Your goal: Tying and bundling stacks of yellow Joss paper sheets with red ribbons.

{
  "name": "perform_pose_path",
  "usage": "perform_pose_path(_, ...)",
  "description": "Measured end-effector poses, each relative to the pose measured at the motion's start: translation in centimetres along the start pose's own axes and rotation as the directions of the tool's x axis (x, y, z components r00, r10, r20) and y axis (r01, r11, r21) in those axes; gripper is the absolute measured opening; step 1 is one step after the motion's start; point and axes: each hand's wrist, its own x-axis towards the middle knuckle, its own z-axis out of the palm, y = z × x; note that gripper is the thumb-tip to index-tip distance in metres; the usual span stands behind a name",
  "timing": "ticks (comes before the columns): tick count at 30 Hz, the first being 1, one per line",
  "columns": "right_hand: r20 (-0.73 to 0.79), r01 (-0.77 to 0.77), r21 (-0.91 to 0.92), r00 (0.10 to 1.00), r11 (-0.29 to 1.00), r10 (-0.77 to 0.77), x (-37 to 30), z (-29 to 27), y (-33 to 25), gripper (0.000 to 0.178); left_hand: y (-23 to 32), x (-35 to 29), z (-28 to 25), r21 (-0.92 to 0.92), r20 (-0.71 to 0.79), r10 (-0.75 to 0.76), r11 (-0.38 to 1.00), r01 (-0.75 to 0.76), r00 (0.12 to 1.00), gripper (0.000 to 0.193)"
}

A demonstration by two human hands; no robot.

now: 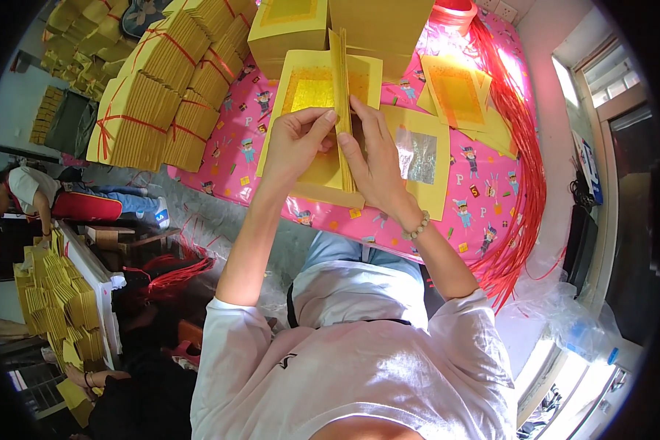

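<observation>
A thin bundle of yellow paper sheets (339,70) stands on edge between my hands, above a flat stack of yellow paper (370,82) with a shiny gold middle. My left hand (301,139) has its fingers curled, thumb and fingertips closed at the bundle's left face. Along the right face lie the fingers and thumb of my right hand (374,150), gripping the bundle from that side; a beaded bracelet (416,226) circles that wrist. To the right of this hand rests a yellow sheet with a silver square (418,158).
A pink patterned cloth (466,183) covers the table. Red-tied yellow paper bundles (136,121) are piled at left, with tall yellow stacks (378,37) behind. Loose orange-printed sheets (458,92) and long red strands (517,161) lie at right. Another person (73,194) bends at far left.
</observation>
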Motion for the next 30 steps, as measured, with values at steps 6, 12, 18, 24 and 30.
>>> perform_pose_path(6, 0.003, 0.003, -0.019, 1.000, 1.000, -0.002, -0.1, -0.2, 0.0, 0.052, 0.4, -0.1, 0.2, -0.023, -0.003, -0.010, 1.000, 0.010, 1.000, 0.026)
perform_pose_path(12, 0.024, -0.016, -0.029, 1.000, 0.999, 0.017, 0.0, -0.1, -0.3, 0.055, 1.4, -0.1, 0.7, 0.009, -0.050, -0.065, 0.998, 0.066, 0.997, 0.027)
perform_pose_path(18, 0.085, -0.031, -0.029, 0.996, 0.999, 0.034, 0.4, -0.9, -0.7, 0.051, 1.4, 0.0, 0.7, 0.004, -0.073, -0.083, 0.997, 0.083, 0.994, 0.025)
perform_pose_path(24, -0.012, -0.118, 0.089, 0.993, 0.989, 0.120, 0.7, -1.8, -0.5, 0.049, 0.8, 0.1, 0.5, 0.024, -0.076, -0.060, 0.998, 0.062, 0.995, 0.025)
perform_pose_path(30, -0.088, -0.139, -0.108, 0.988, 0.984, 0.130, 3.3, -3.4, -1.1, 0.037, 0.8, 0.1, 0.5, 0.014, -0.081, -0.057, 0.998, 0.059, 0.995, 0.028)
